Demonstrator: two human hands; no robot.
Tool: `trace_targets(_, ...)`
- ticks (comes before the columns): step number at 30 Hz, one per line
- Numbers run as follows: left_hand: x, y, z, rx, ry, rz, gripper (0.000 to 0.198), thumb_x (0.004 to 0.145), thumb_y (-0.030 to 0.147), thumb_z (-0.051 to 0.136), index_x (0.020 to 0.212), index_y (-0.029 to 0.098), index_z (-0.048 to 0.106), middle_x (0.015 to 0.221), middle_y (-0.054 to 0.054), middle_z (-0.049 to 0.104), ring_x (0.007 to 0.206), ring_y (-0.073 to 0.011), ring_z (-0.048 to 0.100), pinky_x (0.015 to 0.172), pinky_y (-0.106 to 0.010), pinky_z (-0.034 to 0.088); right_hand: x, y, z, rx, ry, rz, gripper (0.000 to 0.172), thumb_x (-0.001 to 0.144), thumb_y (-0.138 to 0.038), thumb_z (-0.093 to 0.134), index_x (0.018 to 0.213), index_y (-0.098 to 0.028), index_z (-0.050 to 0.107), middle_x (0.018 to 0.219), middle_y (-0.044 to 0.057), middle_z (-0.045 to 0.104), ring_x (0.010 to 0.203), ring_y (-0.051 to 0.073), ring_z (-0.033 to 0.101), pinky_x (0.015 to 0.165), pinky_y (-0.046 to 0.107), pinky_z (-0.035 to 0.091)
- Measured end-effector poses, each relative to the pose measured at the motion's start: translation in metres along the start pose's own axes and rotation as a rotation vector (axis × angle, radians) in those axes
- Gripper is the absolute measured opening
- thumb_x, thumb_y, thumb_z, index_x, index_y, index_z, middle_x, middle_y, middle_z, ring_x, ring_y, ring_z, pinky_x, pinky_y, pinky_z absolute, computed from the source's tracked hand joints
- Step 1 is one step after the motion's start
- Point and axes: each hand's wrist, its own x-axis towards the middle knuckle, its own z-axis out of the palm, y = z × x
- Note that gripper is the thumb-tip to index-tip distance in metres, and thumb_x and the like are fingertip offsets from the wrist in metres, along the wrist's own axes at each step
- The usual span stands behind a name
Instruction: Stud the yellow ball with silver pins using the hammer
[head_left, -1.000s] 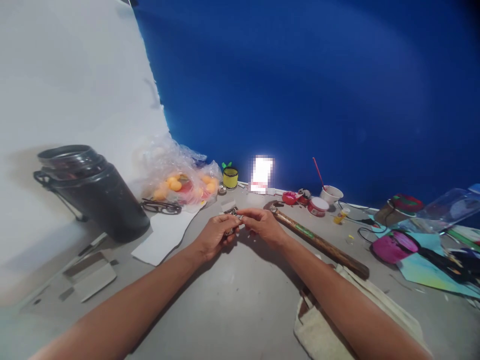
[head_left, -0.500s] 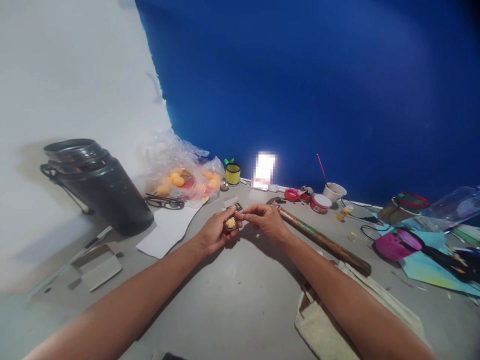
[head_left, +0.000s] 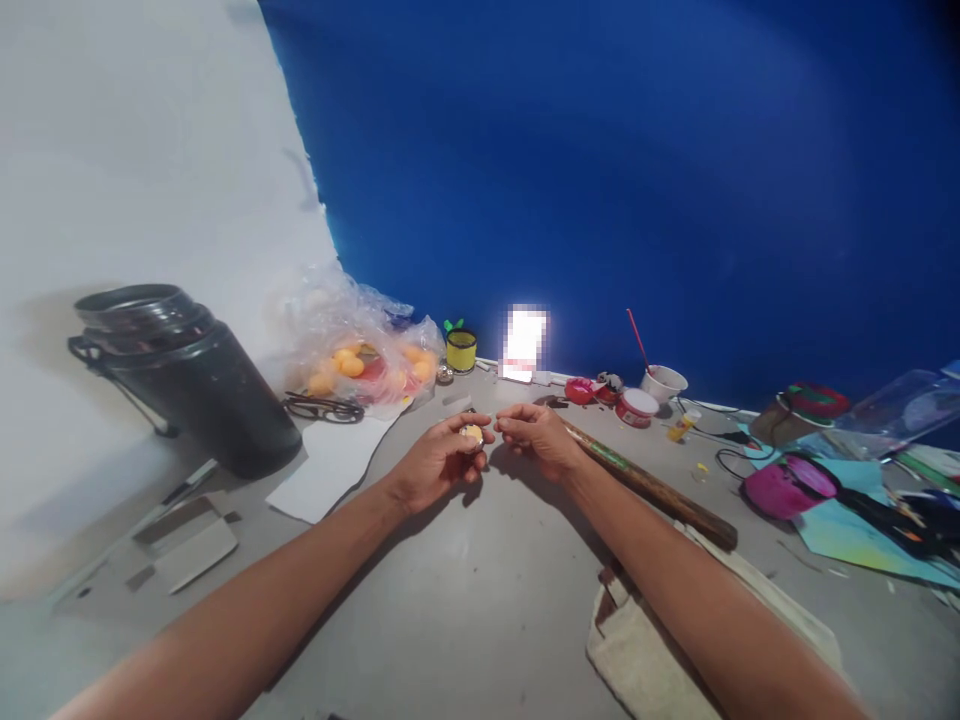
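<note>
My left hand [head_left: 439,462] is curled round a small round object with a yellowish top [head_left: 472,434], held between thumb and fingers above the grey tabletop [head_left: 465,590]. My right hand [head_left: 536,438] sits just to its right, fingers pinched together at the tips close to that object; what it pinches, if anything, is too small to make out. A hammer with a wooden handle [head_left: 652,488] lies right behind my right wrist.
A dark jar [head_left: 187,380] stands at the left, with glasses [head_left: 322,408], white paper [head_left: 334,462] and a plastic bag of orange balls [head_left: 367,365] behind. Small paint pots [head_left: 637,405], a yellow cup [head_left: 460,351], cables and coloured paper [head_left: 862,520] lie right; a cloth bag [head_left: 675,660] is near.
My left hand has turned the small round object so its yellowish top shows, and lifted it slightly. My right fingertips have drawn a little away from it.
</note>
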Motion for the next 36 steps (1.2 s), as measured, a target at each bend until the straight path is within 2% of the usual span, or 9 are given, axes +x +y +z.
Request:
trace_targets(3,0.000,-0.002,-0.001,0.063,0.017,0.032,0.037,0.075,0.019,0.079,0.109,0.016,0.067,0.102,-0.006,0.065,0.063,-0.0090,0.060,0.051,-0.021,0.045,0.000,-0.002,0.000,0.048,0.001,0.024,0.040,0.050,-0.034,0.099,0.077,-0.016,0.075,0.069,0.002,0.071,0.056,0.009,0.055,0.048,0.020,0.039)
trace_targets(6,0.001,-0.003,-0.001,0.081,0.015,0.062,0.044,0.069,0.013,0.081,0.111,0.016,0.067,0.100,-0.005,0.066,0.062,-0.0073,0.058,0.055,-0.022,0.047,0.000,-0.001,-0.001,0.070,-0.020,0.035,0.040,0.051,-0.034,0.099,0.077,-0.016,0.075,0.072,0.003,0.073,0.056,0.008,0.055,0.047,0.019,0.039)
trace_targets(10,0.001,-0.002,-0.002,0.069,0.007,0.038,0.049,0.068,0.009,0.079,0.115,0.015,0.066,0.099,-0.006,0.068,0.067,-0.0113,0.064,0.060,-0.024,0.052,0.001,0.001,-0.004,0.062,-0.062,0.045,0.040,0.052,-0.036,0.099,0.078,-0.016,0.075,0.072,0.004,0.073,0.057,0.008,0.054,0.047,0.018,0.039)
trace_targets(15,0.000,0.000,-0.001,0.096,0.011,0.025,0.044,0.077,0.024,0.083,0.117,0.015,0.067,0.100,-0.011,0.073,0.067,-0.0127,0.066,0.058,-0.025,0.052,0.002,0.000,-0.006,0.081,-0.048,0.037,0.041,0.051,-0.036,0.100,0.077,-0.017,0.074,0.072,0.002,0.071,0.057,0.008,0.054,0.047,0.019,0.040)
trace_targets(18,0.001,-0.001,-0.001,0.104,0.033,0.049,0.045,0.073,0.029,0.087,0.112,0.015,0.069,0.094,-0.008,0.073,0.065,-0.0116,0.064,0.057,-0.023,0.050,0.002,-0.001,-0.007,0.085,-0.054,0.043,0.042,0.050,-0.036,0.100,0.076,-0.016,0.074,0.073,0.002,0.071,0.057,0.008,0.054,0.047,0.019,0.040)
trace_targets(22,0.002,-0.002,-0.002,0.232,0.149,0.138,0.047,0.065,0.022,0.089,0.107,0.016,0.070,0.079,0.000,0.068,0.055,-0.0092,0.057,0.054,-0.023,0.046,0.003,0.000,-0.008,0.089,-0.050,0.048,0.044,0.050,-0.037,0.101,0.078,-0.016,0.074,0.073,0.002,0.071,0.056,0.007,0.053,0.046,0.017,0.038)
trace_targets(25,0.002,-0.002,-0.002,0.359,0.204,0.214,0.043,0.062,0.019,0.086,0.102,0.017,0.071,0.076,0.001,0.068,0.051,-0.0088,0.054,0.051,-0.024,0.043,0.004,0.002,-0.009,0.081,-0.052,0.049,0.042,0.051,-0.036,0.100,0.078,-0.016,0.074,0.073,0.002,0.071,0.055,0.007,0.053,0.045,0.017,0.038)
trace_targets(31,-0.002,-0.001,0.003,0.490,0.263,0.256,0.042,0.064,0.017,0.081,0.105,0.018,0.075,0.070,0.003,0.064,0.053,-0.0107,0.053,0.054,-0.025,0.043,0.005,0.004,-0.010,0.083,-0.066,0.050,0.041,0.053,-0.035,0.099,0.079,-0.016,0.073,0.072,0.001,0.070,0.054,0.007,0.053,0.045,0.017,0.037)
trace_targets(36,-0.006,0.002,0.008,0.502,0.226,0.236,0.049,0.067,0.016,0.077,0.115,0.017,0.076,0.075,0.001,0.066,0.061,-0.0120,0.057,0.061,-0.025,0.047,0.004,0.004,-0.010,0.070,-0.081,0.045,0.041,0.054,-0.036,0.100,0.078,-0.017,0.073,0.073,0.002,0.070,0.055,0.007,0.053,0.045,0.017,0.036)
